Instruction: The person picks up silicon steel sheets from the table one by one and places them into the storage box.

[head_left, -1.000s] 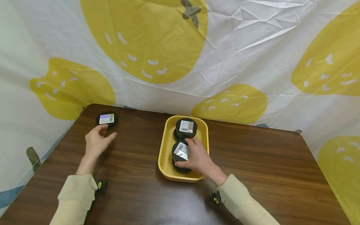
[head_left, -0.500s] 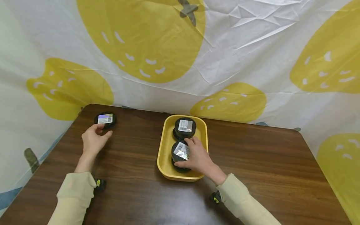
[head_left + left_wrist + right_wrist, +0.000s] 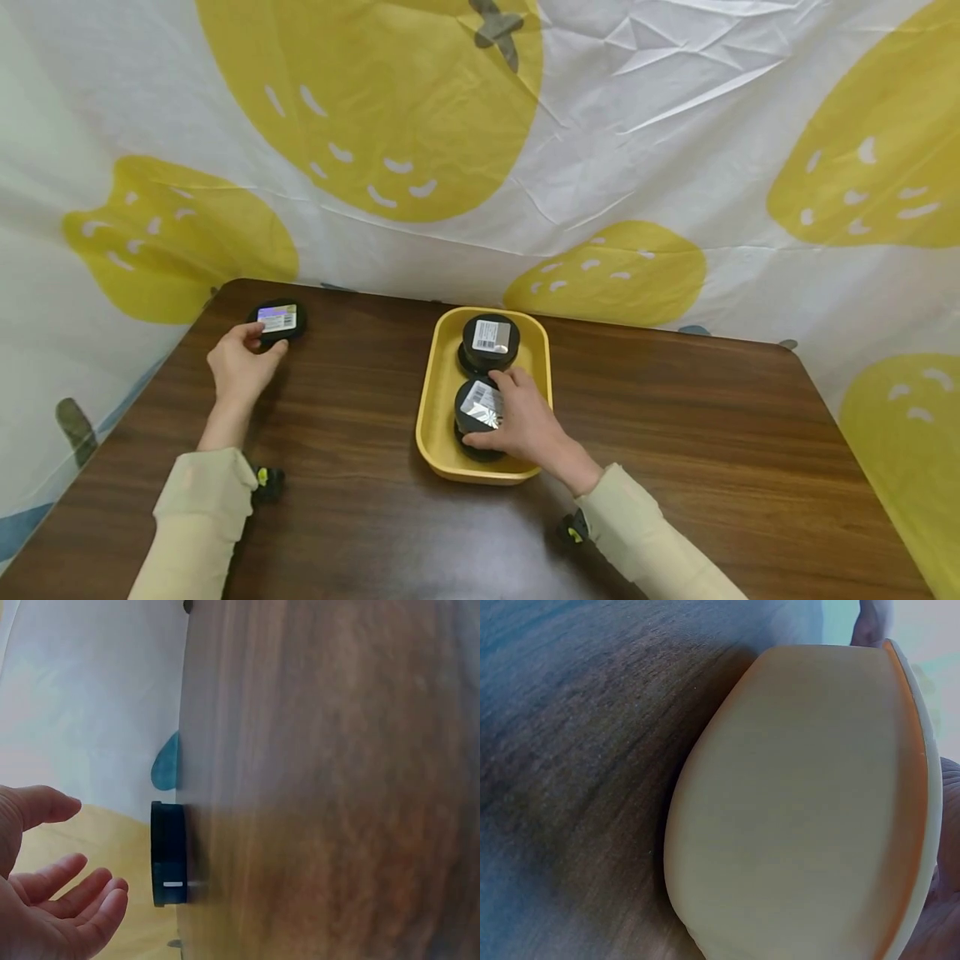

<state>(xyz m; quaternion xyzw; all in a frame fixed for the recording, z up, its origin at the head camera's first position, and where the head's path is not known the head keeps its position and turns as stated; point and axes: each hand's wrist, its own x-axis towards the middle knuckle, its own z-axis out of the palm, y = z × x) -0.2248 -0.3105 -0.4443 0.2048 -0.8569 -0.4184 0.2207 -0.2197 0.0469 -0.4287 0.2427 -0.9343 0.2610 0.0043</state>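
On the far left of the table stands a low round black container with a white label on top. My left hand hovers over its near side, thumb and fingers spread apart. The left wrist view shows a gap between these fingers and the black container. My right hand reaches into a yellow tray and grips a labelled black container, thumb at the near side and fingers at the far side. Another black piece shows beneath it. In the right wrist view, the tray wall hides most of this hand.
Behind the gripped one in the tray is a second labelled black container, also on top of another black piece. The brown wooden table extends on both sides of the tray. A lemon-patterned cloth hangs behind the table.
My left hand has shifted left and slightly forward, its fingertips now overlapping the black container's near edge in the head view. The right hand keeps its grip in the tray. The head view has drifted slightly.
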